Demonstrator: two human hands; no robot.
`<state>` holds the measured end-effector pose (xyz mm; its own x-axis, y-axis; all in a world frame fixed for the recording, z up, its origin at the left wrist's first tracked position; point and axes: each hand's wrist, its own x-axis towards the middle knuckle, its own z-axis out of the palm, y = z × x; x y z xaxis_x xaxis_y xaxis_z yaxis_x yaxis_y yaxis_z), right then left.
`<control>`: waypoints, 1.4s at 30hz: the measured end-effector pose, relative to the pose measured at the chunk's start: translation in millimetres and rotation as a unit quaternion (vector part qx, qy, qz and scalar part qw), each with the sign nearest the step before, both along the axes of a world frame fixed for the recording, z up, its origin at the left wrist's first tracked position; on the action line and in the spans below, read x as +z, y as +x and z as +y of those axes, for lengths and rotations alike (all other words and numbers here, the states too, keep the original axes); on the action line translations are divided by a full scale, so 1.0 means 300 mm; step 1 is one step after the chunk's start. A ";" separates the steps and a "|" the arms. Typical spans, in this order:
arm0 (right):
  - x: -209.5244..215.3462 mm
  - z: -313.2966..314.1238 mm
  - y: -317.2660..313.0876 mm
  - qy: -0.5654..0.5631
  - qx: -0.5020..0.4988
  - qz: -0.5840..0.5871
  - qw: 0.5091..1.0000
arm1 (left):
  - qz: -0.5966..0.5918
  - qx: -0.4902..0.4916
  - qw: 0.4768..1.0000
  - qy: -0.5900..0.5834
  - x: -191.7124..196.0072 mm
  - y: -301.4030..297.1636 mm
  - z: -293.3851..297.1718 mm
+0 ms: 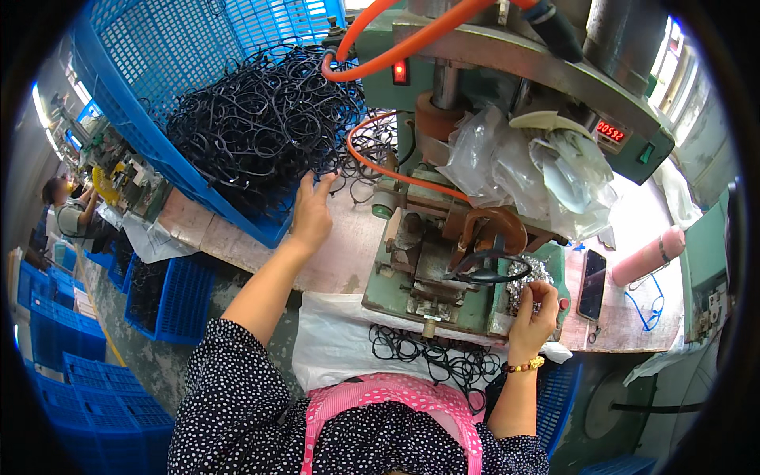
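Along the worktop (340, 253), the left hand (311, 215) spreads open beside black cords (257, 119), the right hand (533, 323) curls; neither's hold is clear

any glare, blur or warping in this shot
Head view: the window at upper right is blown out; the table has a front edge that bows, fisheye-style; the corners go black; the distant worker at left looks small and soft; both hands look fairly sharp.

left hand (313, 219) is stretched forward with fingers (325, 186) parted, right hand (536, 319) with fingers curled near the thumb (525, 301).
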<state>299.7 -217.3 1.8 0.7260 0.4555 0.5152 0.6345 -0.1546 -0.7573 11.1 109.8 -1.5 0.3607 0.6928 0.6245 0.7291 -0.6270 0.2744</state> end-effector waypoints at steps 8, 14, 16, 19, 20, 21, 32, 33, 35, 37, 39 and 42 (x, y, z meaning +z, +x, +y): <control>0.013 -0.004 -0.004 0.032 0.019 -0.041 0.998 | 0.170 -0.070 0.971 0.153 0.106 -0.016 0.070; 0.018 -0.018 0.001 0.014 0.035 -0.057 0.998 | 0.238 0.007 0.924 0.300 0.169 0.001 0.122; 0.012 -0.018 0.004 0.017 0.034 -0.046 0.998 | 0.278 0.003 0.920 0.275 0.183 0.004 0.135; 0.001 -0.018 0.004 0.019 0.022 -0.040 0.999 | 0.305 -0.017 0.914 0.266 0.197 -0.004 0.139; 0.000 -0.019 0.005 0.016 0.026 -0.035 0.999 | 0.300 -0.028 0.913 0.274 0.199 -0.009 0.137; 0.000 -0.020 0.005 0.013 0.029 -0.031 0.999 | 0.290 -0.034 0.911 0.291 0.199 -0.013 0.136; 0.022 -0.027 0.002 0.009 0.049 -0.062 0.997 | 0.259 -0.061 0.938 0.221 0.245 -0.019 0.122; 0.023 -0.027 0.002 0.012 0.049 -0.059 0.997 | 0.221 -0.071 0.948 0.216 0.271 -0.031 0.111; 0.020 -0.023 0.001 0.016 0.045 -0.076 0.996 | 0.113 -0.102 0.949 0.276 0.314 -0.034 0.089; 0.017 -0.021 0.002 0.021 0.044 -0.077 0.996 | 0.082 -0.091 0.952 0.280 0.327 -0.021 0.055; 0.017 -0.022 0.002 0.023 0.047 -0.080 0.995 | 0.093 -0.125 0.971 0.180 0.289 -0.005 -0.012; 0.035 -0.022 -0.001 0.026 0.039 -0.086 0.995 | 0.068 -0.180 0.978 -0.082 0.206 0.022 -0.129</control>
<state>299.5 -224.0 12.3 0.5881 0.4766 0.6534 0.7645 -0.0642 -0.6414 17.5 71.0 60.4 0.6710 0.5931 0.4449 0.5062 -0.8049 0.3096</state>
